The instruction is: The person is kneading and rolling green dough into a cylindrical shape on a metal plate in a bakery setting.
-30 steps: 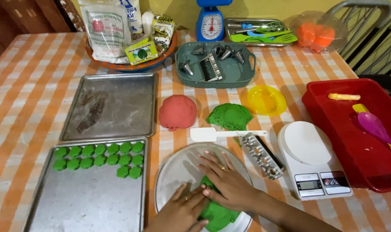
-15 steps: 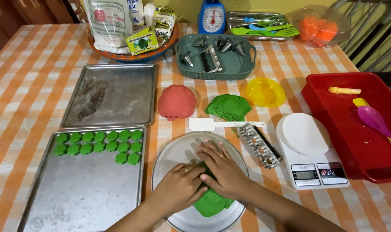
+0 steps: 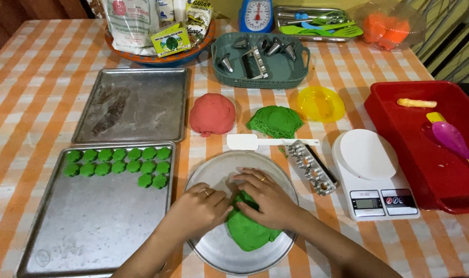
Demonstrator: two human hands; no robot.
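Orange-checked table (image 3: 33, 77) crowded edge to edge, both hands' grip released, left hand (image 3: 201, 208) and right hand (image 3: 265, 198) flat on green dough (image 3: 247, 231) in round metal plate (image 3: 214, 172), bare cloth at left edge.

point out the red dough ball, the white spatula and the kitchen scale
red dough ball (image 3: 212, 114), head view, middle of the mound
white spatula (image 3: 243, 142), head view, on its blade
kitchen scale (image 3: 367, 154), head view, on the round white platform
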